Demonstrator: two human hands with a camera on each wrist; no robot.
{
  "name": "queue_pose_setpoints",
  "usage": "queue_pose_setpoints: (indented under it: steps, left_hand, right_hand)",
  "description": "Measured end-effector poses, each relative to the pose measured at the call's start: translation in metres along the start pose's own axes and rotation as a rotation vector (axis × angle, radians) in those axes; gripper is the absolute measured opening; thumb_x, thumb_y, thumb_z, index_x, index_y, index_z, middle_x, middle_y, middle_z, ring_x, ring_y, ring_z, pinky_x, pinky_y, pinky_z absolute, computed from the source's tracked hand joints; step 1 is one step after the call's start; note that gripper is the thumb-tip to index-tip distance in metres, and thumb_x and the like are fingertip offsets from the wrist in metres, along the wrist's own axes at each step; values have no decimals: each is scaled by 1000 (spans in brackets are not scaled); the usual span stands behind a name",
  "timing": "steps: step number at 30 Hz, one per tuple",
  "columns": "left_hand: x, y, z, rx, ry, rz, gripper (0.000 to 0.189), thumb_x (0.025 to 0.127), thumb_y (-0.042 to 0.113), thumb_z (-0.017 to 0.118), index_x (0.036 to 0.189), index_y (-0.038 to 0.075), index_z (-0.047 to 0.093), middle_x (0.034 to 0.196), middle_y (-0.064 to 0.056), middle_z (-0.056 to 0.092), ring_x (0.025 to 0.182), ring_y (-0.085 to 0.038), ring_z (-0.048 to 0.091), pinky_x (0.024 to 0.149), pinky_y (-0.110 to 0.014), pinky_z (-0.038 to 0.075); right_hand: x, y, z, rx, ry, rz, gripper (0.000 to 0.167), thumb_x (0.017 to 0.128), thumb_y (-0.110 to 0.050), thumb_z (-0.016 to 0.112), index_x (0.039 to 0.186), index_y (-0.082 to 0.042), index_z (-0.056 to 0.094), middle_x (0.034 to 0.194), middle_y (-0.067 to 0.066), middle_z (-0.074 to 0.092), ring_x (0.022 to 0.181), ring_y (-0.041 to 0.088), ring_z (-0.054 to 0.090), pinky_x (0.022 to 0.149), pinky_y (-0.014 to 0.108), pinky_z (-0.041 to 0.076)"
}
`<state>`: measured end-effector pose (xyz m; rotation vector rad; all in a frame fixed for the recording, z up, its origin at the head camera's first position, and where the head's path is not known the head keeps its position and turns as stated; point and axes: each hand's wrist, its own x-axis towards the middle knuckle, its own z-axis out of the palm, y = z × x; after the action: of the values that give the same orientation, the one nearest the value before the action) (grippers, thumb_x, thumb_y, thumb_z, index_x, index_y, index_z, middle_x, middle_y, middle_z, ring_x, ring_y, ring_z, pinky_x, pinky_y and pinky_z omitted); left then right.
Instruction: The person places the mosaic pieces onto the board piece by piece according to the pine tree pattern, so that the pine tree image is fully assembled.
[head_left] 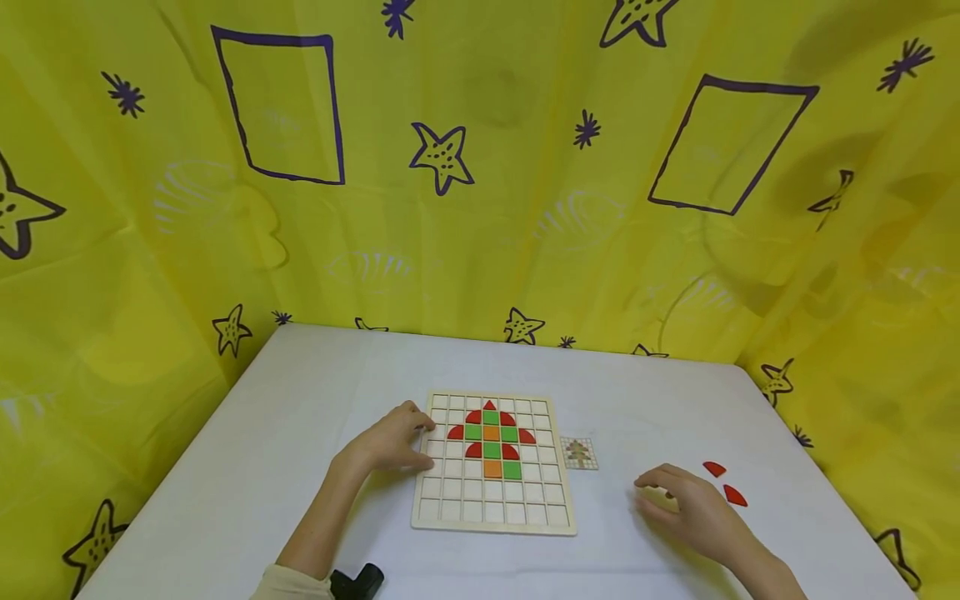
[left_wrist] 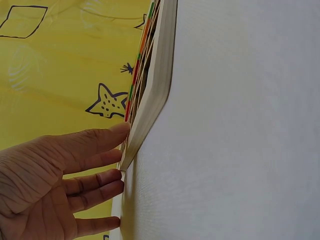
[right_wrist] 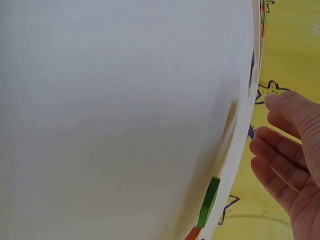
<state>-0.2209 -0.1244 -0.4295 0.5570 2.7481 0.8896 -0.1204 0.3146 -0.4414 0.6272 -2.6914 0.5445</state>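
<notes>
A wooden grid board [head_left: 453, 487] lies on the white table with red, green and orange pieces set in its cells as a tree shape. My left hand [head_left: 392, 437] rests at the board's left edge, thumb and fingertips on the rim, fingers fairly straight. Right of the board, my right hand [head_left: 690, 510] hovers over the table with loosely bent fingers and nothing between them. Just beyond it lie two red quarter-round pieces, one farther back [head_left: 715, 469] and one nearer [head_left: 736, 496]. The right wrist view shows a green piece [right_wrist: 209, 202] and an orange piece [right_wrist: 193, 233] on the table.
A small pattern card [head_left: 579, 454] with a tree on a grid lies against the board's right side. Near the left forearm is a black object [head_left: 358, 582] at the table's front. Yellow curtains [head_left: 495, 225] with drawn stars hang behind and beside the table.
</notes>
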Motion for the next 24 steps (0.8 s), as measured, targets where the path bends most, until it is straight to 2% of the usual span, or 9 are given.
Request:
queue_pose_setpoints:
  steps: [4,15,24]
  left_hand:
    - [0,0,0,-1,-1,5,48,78,14,90,120,1,71,110,-7,56,102,-22,52,98,-43,49]
    - [1,0,-1,13,2,14,47,78,15,89,120,2,71,110,-7,57,101,-21,52,97,-42,49]
    - [1,-1,0,0,3,13,47,78,15,89,120,1,71,110,-7,57,102,-21,52,98,-43,48]
  right_hand:
    - [-7,6,-5,-8,-29,58,22,80,-14,88,95,-21,74,96,-13,70,81,3,64,68,29,57]
    - [-26,15,-13,-41,-47,147,21,81,-16,88,96,-20,74,96,-12,71,80,4,63,70,31,56]
    - [-36,23,-26,-53,-173,259,27,79,-20,88,102,-15,74,100,-8,72,81,2,61,72,31,55]
